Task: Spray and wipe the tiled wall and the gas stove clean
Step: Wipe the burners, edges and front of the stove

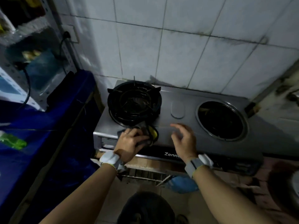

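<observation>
At front-left edge of gas stove point(191, 97): left hand point(131, 140) curled round dark cloth point(144, 126) with yellow patch, pressing it on steel top just before left burner grate point(134, 104). Right hand point(184, 141) holds nothing, fingers loosely spread, over stove top between burners; contact unclear. Pale wristband point(111, 159) on each wrist. Right burner well point(221, 120) bare, no grate. Tiled wall point(178, 46) directly behind stove, grout dark-stained. Blue cover point(48, 126) at left, green bottle point(13, 141) lying on it.
</observation>
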`<state>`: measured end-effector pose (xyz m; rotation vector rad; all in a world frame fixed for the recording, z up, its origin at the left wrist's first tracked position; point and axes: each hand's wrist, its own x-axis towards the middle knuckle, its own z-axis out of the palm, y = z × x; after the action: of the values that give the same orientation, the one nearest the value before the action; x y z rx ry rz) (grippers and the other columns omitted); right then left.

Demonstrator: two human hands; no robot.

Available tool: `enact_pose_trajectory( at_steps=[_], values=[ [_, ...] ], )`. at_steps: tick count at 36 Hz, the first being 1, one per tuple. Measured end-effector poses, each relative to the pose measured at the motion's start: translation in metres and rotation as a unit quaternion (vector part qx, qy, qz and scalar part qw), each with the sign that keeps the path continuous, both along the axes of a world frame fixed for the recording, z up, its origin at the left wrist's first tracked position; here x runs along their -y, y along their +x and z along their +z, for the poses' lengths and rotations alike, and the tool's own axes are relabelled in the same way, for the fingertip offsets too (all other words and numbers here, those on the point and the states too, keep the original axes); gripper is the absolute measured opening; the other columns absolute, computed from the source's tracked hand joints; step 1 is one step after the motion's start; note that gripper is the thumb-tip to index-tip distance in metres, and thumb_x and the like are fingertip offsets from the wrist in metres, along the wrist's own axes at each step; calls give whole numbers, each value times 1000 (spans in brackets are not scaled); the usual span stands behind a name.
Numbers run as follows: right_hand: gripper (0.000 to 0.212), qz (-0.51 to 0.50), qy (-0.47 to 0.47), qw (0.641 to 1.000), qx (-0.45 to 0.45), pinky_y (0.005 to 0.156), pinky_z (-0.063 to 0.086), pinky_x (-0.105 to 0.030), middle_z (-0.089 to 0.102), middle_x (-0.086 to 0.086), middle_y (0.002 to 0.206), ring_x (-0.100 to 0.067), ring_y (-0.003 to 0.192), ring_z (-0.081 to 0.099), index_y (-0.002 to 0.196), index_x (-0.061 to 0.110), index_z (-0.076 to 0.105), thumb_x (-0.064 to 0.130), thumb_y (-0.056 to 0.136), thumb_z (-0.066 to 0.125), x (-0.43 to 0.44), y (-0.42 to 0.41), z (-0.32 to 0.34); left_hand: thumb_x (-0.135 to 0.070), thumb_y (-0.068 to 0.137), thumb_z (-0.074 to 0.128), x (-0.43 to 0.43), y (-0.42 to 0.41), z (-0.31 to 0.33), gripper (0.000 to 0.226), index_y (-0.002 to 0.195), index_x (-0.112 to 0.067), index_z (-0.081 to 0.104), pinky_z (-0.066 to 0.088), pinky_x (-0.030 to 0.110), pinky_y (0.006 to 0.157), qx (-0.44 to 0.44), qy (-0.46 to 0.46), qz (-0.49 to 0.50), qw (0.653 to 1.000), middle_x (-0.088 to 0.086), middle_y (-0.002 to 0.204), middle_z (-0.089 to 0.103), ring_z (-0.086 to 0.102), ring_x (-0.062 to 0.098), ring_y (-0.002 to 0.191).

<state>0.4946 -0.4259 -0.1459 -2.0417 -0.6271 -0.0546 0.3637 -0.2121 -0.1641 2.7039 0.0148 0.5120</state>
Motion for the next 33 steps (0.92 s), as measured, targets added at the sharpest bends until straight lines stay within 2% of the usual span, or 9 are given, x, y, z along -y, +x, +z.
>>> enact_pose_trajectory(
  at_steps=[3, 6, 12, 15, 18, 21, 25, 29, 33],
  values=[
    [33, -65, 43, 997, -24, 84, 48, -19, 62, 1, 107, -12, 99, 61, 109, 30, 69, 33, 83, 50, 19, -14, -4, -49, 77, 59, 6, 14, 7, 40, 112, -35, 71, 48, 40, 72, -41, 2, 23, 999, 0, 106, 62, 56, 31, 90],
    [30, -86, 37, 995, -30, 81, 54, -33, 63, 1, 106, -13, 95, 63, 112, 38, 65, 34, 85, 51, 36, -25, -12, -39, 62, 76, 44, 36, 6, 54, 115, -32, 63, 46, 40, 65, -74, 70, -39, 994, 4, 109, 60, 56, 34, 89],
    [29, -130, 33, 990, -53, 82, 55, -36, 68, -1, 102, -12, 92, 65, 107, 40, 66, 33, 84, 50, 53, -25, -12, -37, 76, 75, 94, 64, -10, 35, 105, -22, 63, 44, 37, 62, 4, 123, -189, 974, 9, 99, 58, 56, 35, 82],
    [28, -156, 42, 985, -54, 74, 52, -29, 66, -2, 92, -15, 81, 63, 109, 36, 65, 32, 85, 51, 63, -29, -5, -36, 93, 59, 85, 74, -8, 23, 98, -16, 68, 45, 37, 68, 61, 6, -295, 954, 7, 102, 60, 56, 27, 89],
    [19, -186, 60, 977, -85, 63, 47, -30, 63, 2, 77, -15, 71, 59, 104, 28, 62, 25, 87, 54, 61, -47, -6, -31, 87, 49, 80, 74, 8, 32, 104, -15, 72, 47, 24, 87, -27, -172, -193, 966, 0, 109, 69, 61, 10, 100],
    [17, -137, 49, 983, -114, 70, 45, -23, 65, 6, 88, -7, 78, 59, 103, 26, 61, 27, 87, 55, 45, -76, -17, -26, 86, 48, 76, 80, 24, 39, 115, -11, 70, 38, 7, 94, -125, -266, -128, 947, -4, 114, 68, 58, 4, 106],
    [38, -99, 47, 987, -119, 80, 42, -10, 61, -1, 111, -7, 97, 57, 117, 13, 63, 25, 81, 63, 16, -93, -34, -19, 86, 47, 80, 97, 43, 28, 104, -18, 68, 49, 20, 87, -128, -363, -56, 921, -2, 98, 70, 63, -5, 86],
    [23, -125, 12, 989, -81, 77, 37, -13, 57, -4, 105, -11, 88, 55, 108, 15, 65, 19, 86, 68, -5, -84, -40, -26, 87, 50, 67, 102, 45, 27, 101, -19, 73, 44, 26, 85, -49, -182, -23, 982, -4, 95, 64, 57, 7, 86],
    [17, -134, -35, 981, -137, 78, 44, -31, 58, -8, 102, -25, 91, 58, 98, 15, 66, 26, 85, 68, -26, -107, -64, -39, 91, 45, 57, 100, 33, 41, 102, -13, 75, 42, 31, 89, -80, -50, -31, 995, 13, 106, 70, 64, 33, 97]
  ],
)
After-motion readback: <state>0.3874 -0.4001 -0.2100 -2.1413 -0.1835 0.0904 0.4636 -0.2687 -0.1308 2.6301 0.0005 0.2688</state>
